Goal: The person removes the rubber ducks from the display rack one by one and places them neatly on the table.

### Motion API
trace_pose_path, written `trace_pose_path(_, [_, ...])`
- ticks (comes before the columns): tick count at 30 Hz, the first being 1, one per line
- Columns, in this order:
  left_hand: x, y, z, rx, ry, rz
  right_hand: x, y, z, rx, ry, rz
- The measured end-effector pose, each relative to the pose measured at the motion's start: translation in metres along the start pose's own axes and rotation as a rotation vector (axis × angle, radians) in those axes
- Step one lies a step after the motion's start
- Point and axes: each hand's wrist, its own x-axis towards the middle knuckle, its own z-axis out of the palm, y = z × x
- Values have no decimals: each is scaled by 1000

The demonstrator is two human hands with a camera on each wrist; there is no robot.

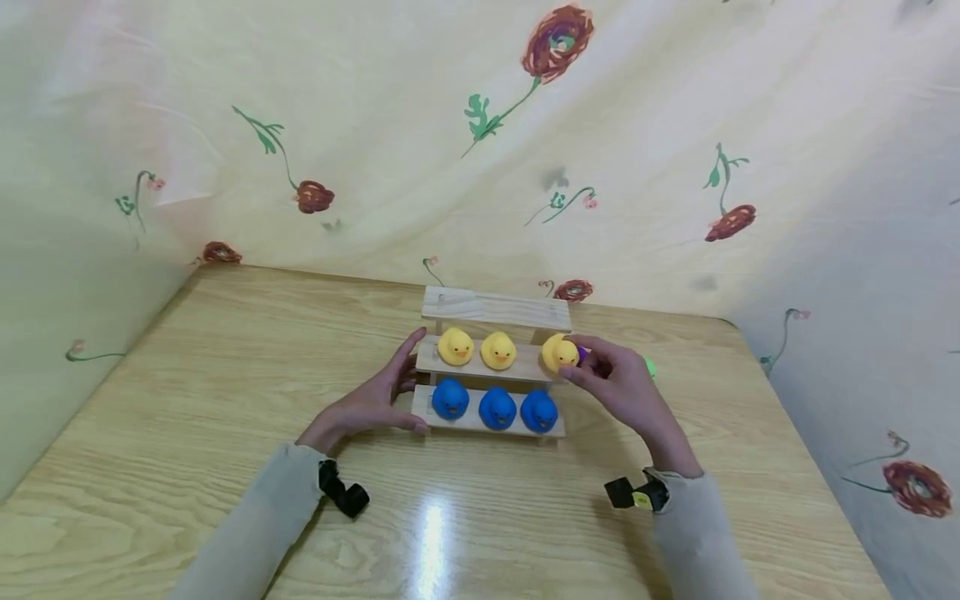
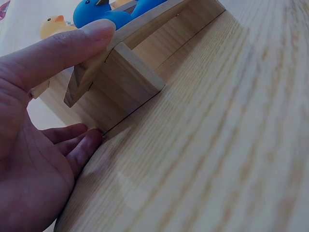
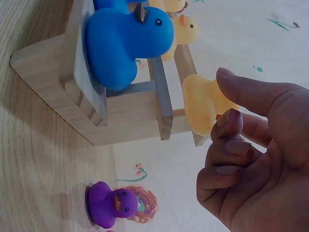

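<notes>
A three-tier wooden stand [image 1: 495,309] stands on the table. My left hand [image 1: 375,395] holds its left end; in the left wrist view the thumb [image 2: 63,54] lies over the lower tier's edge and the other fingers touch the side panel [image 2: 116,92]. A yellow rubber duck [image 1: 557,353] is pinched between the thumb and fingers of my right hand [image 1: 618,385] at the right end of the middle tier. Two more yellow ducks [image 1: 498,351] sit left of it on that tier. Three blue rubber ducks [image 1: 497,408] line the lower tier.
A purple rubber duck [image 3: 108,205] stands on the table right of the stand. Part of a green thing [image 1: 650,367] shows behind my right hand. Flower-printed cloth [image 1: 420,150] hangs behind the wood-grain table [image 1: 315,325].
</notes>
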Motion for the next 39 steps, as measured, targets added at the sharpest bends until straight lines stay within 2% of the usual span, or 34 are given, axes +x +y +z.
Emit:
trace_pose_path(14, [2,5,1,-14,-5,-10,-17,14,-18,-44,22,68])
trace_pose_path(20, [3,4,1,-40,-2,-15,-21,20,-22,-50,27,49])
trace_pose_path(35, [4,2,1,-49,1,-17,-25,37,-20,-35,-50,135])
trace_pose_path(39, [4,2,1,-49,4,-20,-25,45,-17,-42,-66,127])
